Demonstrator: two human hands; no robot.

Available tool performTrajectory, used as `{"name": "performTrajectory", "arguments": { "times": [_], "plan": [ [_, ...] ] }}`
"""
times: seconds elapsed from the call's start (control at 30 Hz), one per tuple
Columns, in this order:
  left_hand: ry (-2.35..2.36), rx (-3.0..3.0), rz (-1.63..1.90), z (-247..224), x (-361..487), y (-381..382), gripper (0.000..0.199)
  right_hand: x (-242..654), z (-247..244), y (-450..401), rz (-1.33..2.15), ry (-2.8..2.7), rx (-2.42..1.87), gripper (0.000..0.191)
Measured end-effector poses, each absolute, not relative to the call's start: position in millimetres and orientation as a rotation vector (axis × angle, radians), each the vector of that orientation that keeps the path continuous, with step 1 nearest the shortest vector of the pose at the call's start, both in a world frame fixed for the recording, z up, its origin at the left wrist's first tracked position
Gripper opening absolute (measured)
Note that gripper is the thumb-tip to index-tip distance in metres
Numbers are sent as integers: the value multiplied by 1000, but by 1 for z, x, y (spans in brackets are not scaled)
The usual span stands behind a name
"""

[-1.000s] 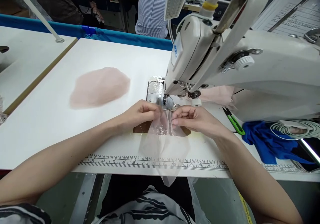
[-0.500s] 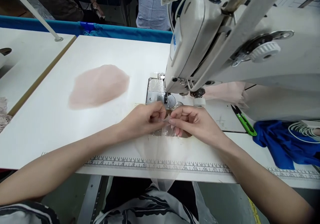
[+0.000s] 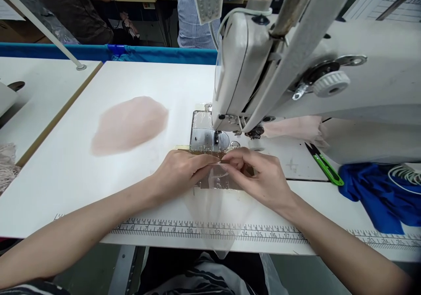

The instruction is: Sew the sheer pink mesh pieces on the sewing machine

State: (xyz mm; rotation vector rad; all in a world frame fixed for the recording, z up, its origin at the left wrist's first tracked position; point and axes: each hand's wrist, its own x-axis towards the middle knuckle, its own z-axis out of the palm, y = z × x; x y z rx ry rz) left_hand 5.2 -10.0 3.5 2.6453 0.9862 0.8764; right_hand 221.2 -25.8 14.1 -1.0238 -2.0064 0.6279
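Both hands pinch the top edge of a thin, see-through piece of fabric (image 3: 215, 211) that hangs down over the table's front edge. My left hand (image 3: 179, 172) grips it from the left, thumb against fingers. From the right, my right hand (image 3: 259, 172) holds the same edge, its fingertips almost touching the left ones. Just beyond them is the metal needle plate (image 3: 202, 138) of a white sewing machine (image 3: 243, 58), with the presser foot (image 3: 216, 138) above it. The held edge lies in front of the foot, apart from it.
A sheer pink fabric piece (image 3: 131, 126) lies flat at left. More pink fabric (image 3: 296, 128) is behind the needle area. Green thread snips (image 3: 325, 165) and a blue cloth (image 3: 375, 194) lie at right. A printed ruler (image 3: 158, 230) runs along the front edge. Two people sit beyond.
My fingers have straightened along the fabric's edge, which is now pulled into a flatter line between them. The whole view has shifted slightly, showing more of the room beyond.
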Motion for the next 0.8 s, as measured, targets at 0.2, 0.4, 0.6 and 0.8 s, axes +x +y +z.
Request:
{"name": "performTrajectory", "arguments": {
  "times": [0.2,0.4,0.6,0.8],
  "plan": [
    [975,2658,983,2,6,-11,13,219,12,-27,636,-2017,-1002,7],
    [976,2656,988,2,6,-11,16,219,11,-27,643,-2030,-976,9],
    [929,2694,1004,8,7,-13,15,220,11,-27,620,-2105,-928,11],
    [924,2744,959,16,7,-13,13,223,9,-26,453,-2144,-845,16]
  ]
}}
